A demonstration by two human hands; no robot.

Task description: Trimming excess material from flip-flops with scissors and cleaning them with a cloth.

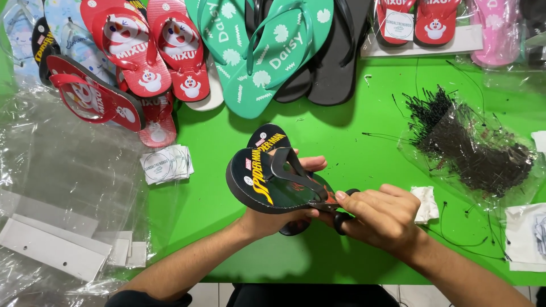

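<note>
A pair of black flip-flops (267, 182) with yellow and red print is held together above the green table (364, 159). My left hand (273, 219) grips the pair from beneath, fingers curling over the far edge. My right hand (381, 216) is closed around a small black-handled tool (341, 219), whose tip meets the straps near the toe end of the upper flip-flop.
Red, green, black and pink flip-flops (267, 51) line the back edge. A heap of thin black tag loops (472, 142) lies on clear plastic at right. A stack of round-printed paper tags (168, 165) sits left of centre. Clear bags and white card strips (57, 244) cover the left.
</note>
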